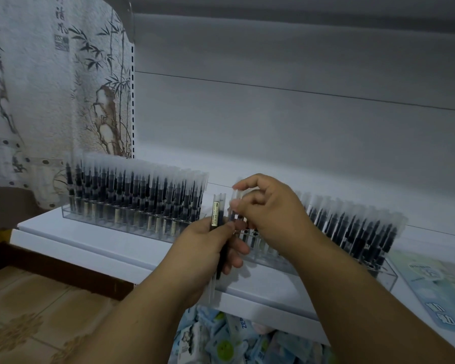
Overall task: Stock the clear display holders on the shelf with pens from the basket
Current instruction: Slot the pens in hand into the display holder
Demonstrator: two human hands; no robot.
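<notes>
On the white shelf [95,245], the left hand [205,248] grips a small bundle of pens [217,232] upright between the two clear holders. Just right of it, the right hand [268,216] pinches one pen [234,203] over the right holder [352,264], fingers curled. The left holder [132,219] stands full.

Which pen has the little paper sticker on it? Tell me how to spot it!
Find the white shelf with two clear holders full of dark pens. In the gap between them, the left hand grips a small bunch of pens. The stickered pen is at the left of that bunch: it alone wears a pale printed label near its top.
</notes>
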